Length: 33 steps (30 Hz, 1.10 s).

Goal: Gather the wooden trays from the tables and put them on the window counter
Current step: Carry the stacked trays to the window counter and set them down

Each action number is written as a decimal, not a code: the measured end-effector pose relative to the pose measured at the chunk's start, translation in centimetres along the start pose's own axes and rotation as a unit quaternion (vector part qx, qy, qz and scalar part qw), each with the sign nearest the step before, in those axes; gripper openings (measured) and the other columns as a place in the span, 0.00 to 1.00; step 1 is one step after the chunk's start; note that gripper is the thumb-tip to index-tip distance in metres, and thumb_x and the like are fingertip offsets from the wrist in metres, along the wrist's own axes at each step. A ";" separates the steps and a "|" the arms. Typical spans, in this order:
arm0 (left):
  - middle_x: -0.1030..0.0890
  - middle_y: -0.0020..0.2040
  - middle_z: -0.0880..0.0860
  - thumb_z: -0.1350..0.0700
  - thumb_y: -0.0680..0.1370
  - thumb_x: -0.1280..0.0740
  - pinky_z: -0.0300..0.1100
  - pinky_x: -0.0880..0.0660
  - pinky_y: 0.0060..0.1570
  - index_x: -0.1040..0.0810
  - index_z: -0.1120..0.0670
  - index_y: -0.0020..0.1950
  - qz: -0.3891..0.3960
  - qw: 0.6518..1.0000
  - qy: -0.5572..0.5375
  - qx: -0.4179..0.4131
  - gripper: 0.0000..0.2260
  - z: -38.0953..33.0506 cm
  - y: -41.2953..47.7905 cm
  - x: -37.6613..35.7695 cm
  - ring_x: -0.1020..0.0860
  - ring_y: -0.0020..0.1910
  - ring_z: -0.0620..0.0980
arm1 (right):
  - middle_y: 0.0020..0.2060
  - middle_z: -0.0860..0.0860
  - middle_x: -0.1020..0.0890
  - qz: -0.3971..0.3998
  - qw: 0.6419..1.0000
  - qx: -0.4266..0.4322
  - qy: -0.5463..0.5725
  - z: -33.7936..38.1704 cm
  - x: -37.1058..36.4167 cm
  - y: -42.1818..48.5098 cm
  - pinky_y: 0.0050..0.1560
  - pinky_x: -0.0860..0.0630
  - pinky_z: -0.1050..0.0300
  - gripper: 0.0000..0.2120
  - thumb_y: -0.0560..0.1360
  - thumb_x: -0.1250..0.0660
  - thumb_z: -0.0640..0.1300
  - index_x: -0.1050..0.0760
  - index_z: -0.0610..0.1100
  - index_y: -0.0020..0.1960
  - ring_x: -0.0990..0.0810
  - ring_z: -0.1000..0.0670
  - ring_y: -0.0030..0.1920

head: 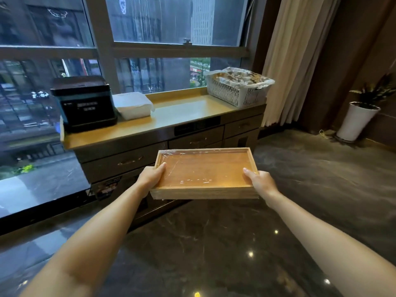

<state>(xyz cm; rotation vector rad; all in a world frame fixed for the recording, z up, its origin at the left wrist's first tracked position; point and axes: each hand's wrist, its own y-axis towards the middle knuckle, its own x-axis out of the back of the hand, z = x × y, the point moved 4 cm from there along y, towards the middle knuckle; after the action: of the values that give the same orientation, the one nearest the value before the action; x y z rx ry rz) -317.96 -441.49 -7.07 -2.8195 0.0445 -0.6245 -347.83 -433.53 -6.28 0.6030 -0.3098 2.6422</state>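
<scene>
A wooden tray (203,170), wrapped in clear film, is held out level over the dark floor (214,243), short of the cabinet. It is gripped at both short ends: the left hand (151,175) is clamped on the left rim and the right hand (260,182) on the right rim, each thumb laid over the rim inside the tray, the other fingers hidden beneath. The layered front edge suggests more than one tray is stacked, though this cannot be confirmed. The load is best kept flat and carried forward, then raised above the tabletop (182,110) and set down on the bare stretch between the white folded cloth (134,105) and the white basket (235,91), clear of the black appliance (84,102) farther left, before the fingers are released.
</scene>
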 end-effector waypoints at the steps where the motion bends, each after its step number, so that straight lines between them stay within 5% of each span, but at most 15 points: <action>1: 0.21 0.51 0.57 0.47 0.80 0.41 0.46 0.29 0.51 0.23 0.63 0.61 -0.004 1.000 0.001 0.005 0.22 -0.7 2.2 -1.1 0.25 0.48 0.52 | 0.50 0.46 0.23 0.008 1.000 0.001 -0.001 -0.2 -0.1 2.9 0.47 0.31 0.56 0.24 0.77 0.41 0.53 0.27 0.35 0.62 0.26 0.47 0.50; 14: 0.20 0.58 0.61 0.45 0.79 0.42 0.50 0.28 0.61 0.23 0.63 0.59 -0.062 0.997 -0.003 0.046 0.23 -12.3 28.3 -10.0 0.22 0.52 0.55 | 0.49 0.46 0.24 0.091 0.996 0.001 -0.003 3.9 -0.4 37.0 0.49 0.30 0.53 0.23 0.78 0.41 0.52 0.27 0.35 0.62 0.27 0.46 0.50; 17: 0.20 0.58 0.61 0.45 0.80 0.42 0.50 0.29 0.62 0.23 0.64 0.60 -0.073 0.996 0.003 0.060 0.23 -13.2 34.1 -10.5 0.23 0.54 0.56 | 0.49 0.45 0.23 0.110 0.994 -0.009 0.013 4.6 -2.4 43.2 0.55 0.27 0.48 0.22 0.77 0.40 0.52 0.26 0.35 0.61 0.25 0.46 0.50; 25: 0.26 0.67 0.63 0.45 0.79 0.41 0.47 0.33 0.67 0.26 0.65 0.66 -0.094 0.993 0.026 0.071 0.26 -15.0 52.8 -10.5 0.28 0.67 0.60 | 0.50 0.45 0.23 0.128 0.990 -0.043 0.033 7.6 -10.1 60.9 0.49 0.32 0.54 0.22 0.77 0.39 0.50 0.28 0.35 0.63 0.26 0.46 0.51; 33: 0.23 0.63 0.66 0.45 0.79 0.42 0.49 0.29 0.63 0.24 0.68 0.62 -0.128 0.984 0.024 0.122 0.26 -17.3 68.3 -8.6 0.25 0.63 0.62 | 0.49 0.45 0.21 0.154 0.985 -0.067 0.049 13.9 -17.1 76.5 0.50 0.33 0.55 0.20 0.76 0.37 0.50 0.25 0.36 0.60 0.25 0.45 0.51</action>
<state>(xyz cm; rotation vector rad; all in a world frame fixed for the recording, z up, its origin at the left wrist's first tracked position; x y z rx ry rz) -331.34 -511.00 -12.64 -2.5914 -0.3671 -0.7007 -362.15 -511.67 -11.16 0.4070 -0.5875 2.9017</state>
